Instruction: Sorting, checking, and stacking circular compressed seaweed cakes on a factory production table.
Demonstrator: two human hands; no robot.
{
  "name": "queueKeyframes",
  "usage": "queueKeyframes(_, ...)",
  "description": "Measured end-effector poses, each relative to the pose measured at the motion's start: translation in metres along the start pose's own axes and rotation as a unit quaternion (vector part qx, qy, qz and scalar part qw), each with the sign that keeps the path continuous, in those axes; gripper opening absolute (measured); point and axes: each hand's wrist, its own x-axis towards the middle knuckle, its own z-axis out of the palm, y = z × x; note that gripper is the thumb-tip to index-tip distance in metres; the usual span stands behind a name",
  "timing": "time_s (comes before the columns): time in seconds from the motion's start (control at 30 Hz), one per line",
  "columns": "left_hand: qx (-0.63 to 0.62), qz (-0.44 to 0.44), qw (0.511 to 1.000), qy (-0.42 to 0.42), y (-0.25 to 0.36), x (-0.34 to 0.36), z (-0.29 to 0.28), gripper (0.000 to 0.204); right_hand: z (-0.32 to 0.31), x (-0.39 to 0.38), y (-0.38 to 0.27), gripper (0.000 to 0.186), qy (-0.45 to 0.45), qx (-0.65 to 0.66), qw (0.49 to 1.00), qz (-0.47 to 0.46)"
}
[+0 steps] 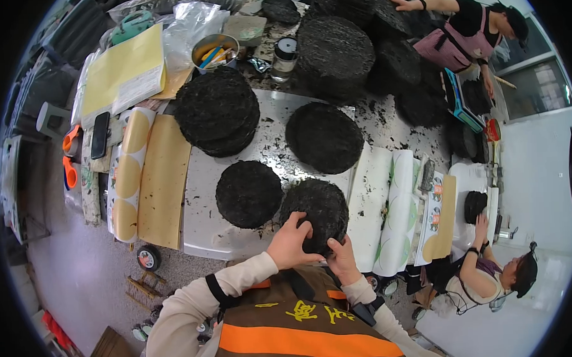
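My left hand (291, 241) has bent fingers on a dark, flaky round sheet stack (318, 209) near the front of a metal board (206, 238). My right hand (340, 257) grips the same stack at its lower right edge with thumb and fingers. Just left of it lies another dark disc (249, 193). Behind them sit a thicker pile of dark discs (217, 111) on the left and a single-looking disc (324, 137) on the right. Dark crumbs are scattered over the board.
Paper rolls (128, 171) and white sheets (369, 201) flank the board. A metal pot (215, 50), a jar (284, 59), orange-handled scissors (69, 170) and a phone (100, 134) are around. Tall dark piles (335, 57) stand behind. One co-worker (451, 40) is at upper right, another (485, 278) at lower right.
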Motion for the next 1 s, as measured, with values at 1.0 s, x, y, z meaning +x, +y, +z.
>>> queueKeyframes(1.0,0.35,-0.05,0.925,0.141,-0.194,-0.047,-0.019,0.005,-0.031,0.0,-0.017,0.044,0.015,0.172,0.985,0.021)
